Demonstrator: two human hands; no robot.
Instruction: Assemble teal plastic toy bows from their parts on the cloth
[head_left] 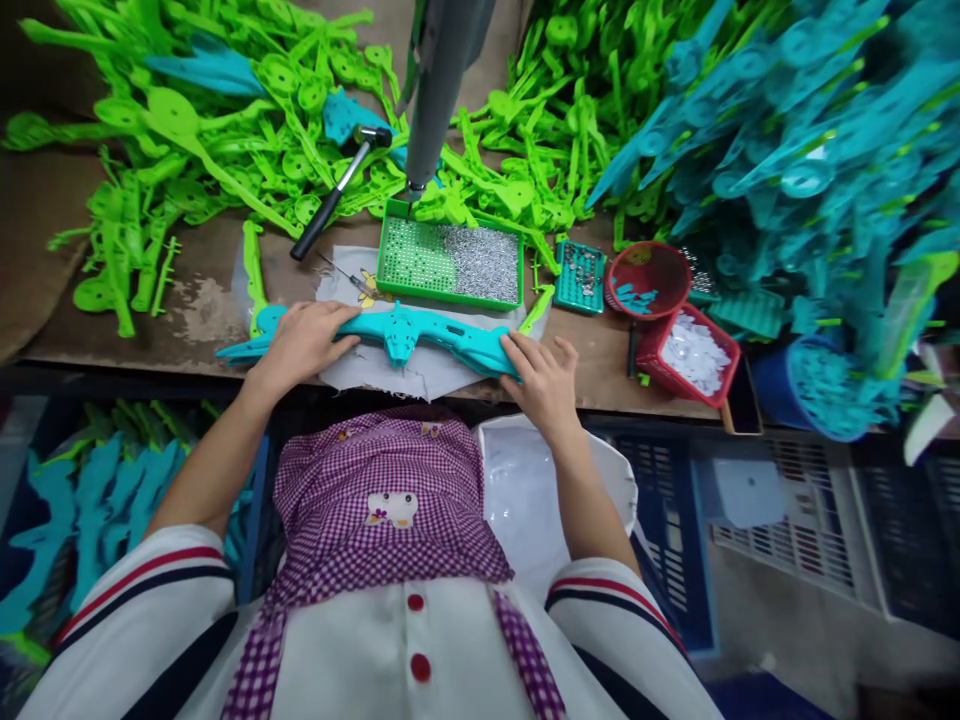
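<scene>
Plastic turquoise part (400,332) rests in left hand (304,340) and right hand (544,380)

Two hands (304,340) on one long turquoise piece (401,335); farther, one hammer (328,208), one bright-green tray (450,293); right, two red containers (652,267), one blue bucket (775,388).

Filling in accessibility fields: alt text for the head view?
A person's left hand and right hand hold a long turquoise plastic part at a workbench, one on each side of its middle. Beyond it are a green tray of metallic pieces and a hammer, backed by heaps of green parts and turquoise parts.
</scene>
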